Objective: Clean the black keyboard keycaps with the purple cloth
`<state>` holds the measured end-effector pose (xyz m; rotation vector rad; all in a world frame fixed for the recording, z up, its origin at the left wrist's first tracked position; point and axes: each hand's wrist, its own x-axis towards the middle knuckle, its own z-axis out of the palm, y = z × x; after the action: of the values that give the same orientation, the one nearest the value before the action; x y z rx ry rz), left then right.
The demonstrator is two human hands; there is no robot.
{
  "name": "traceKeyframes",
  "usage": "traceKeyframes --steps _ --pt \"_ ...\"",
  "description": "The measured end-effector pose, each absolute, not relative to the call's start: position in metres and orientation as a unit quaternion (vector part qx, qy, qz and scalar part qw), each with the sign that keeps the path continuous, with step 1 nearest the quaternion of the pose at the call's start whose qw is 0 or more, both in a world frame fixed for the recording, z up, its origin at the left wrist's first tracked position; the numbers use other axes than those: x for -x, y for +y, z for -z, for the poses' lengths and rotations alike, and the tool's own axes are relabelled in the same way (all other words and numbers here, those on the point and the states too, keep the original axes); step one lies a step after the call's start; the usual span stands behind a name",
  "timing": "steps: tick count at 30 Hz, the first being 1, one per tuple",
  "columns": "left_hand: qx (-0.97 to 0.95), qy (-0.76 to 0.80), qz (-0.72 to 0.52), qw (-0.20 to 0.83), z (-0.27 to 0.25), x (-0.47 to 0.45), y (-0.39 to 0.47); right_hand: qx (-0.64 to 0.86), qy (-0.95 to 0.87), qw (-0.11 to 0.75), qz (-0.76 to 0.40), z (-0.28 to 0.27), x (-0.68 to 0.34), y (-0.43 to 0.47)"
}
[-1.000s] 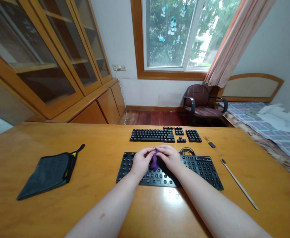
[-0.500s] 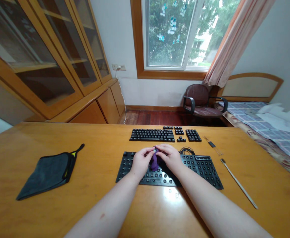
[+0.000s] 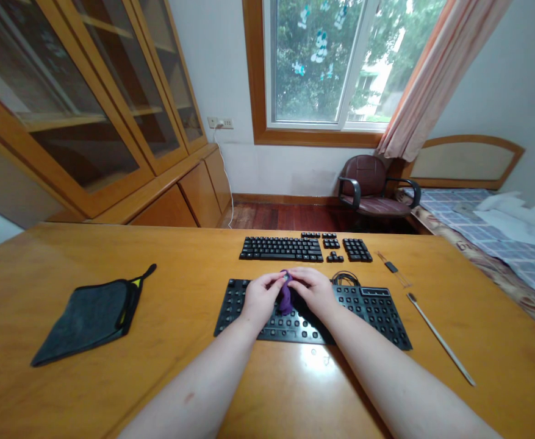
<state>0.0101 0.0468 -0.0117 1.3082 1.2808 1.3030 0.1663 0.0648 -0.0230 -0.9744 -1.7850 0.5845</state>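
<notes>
- Far left we've got a folded dark grey cloth pouch [image 3: 84, 317] with a loop, flat on the wooden table [image 3: 185, 262].
- Next is our keyboard base [image 3: 290, 324], black, mostly just bare stems showing.
- Beyond it sit the black keycaps [image 3: 280, 249], grouped in layout order near the far edge.
- Our left hand [image 3: 262, 299] is over the base, thumb and fingertips pinching the purple cloth [image 3: 286, 302].
- That cloth hangs between both hands, wrapped around something small and pale; too tiny for us to ID.
- Our right hand [image 3: 313, 289] is clamped on the same cloth, fingertips meeting the left's.
- Coiled cable [image 3: 346, 279] just behind the base.
- Then a wire puller [image 3: 390, 267] and a long thin brush [image 3: 441, 338], right of the base.
</notes>
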Motion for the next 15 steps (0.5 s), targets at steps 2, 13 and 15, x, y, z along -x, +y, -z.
traceKeyframes --steps 2,13,15 --pt "-0.524 0.517 -0.522 0.431 0.0102 -0.0106 0.0464 0.395 -0.736 0.493 -0.244 0.0236 -0.1664 0.0657" --pt "-0.525 0.518 -0.519 0.431 0.0064 -0.0119 0.0462 0.416 -0.726 0.495 -0.231 0.0157 -0.1677 0.0634" --pt "-0.532 0.523 -0.516 0.421 0.0066 -0.0117 0.0460 0.415 -0.729 0.488 -0.242 0.0173 -0.1673 0.0642"
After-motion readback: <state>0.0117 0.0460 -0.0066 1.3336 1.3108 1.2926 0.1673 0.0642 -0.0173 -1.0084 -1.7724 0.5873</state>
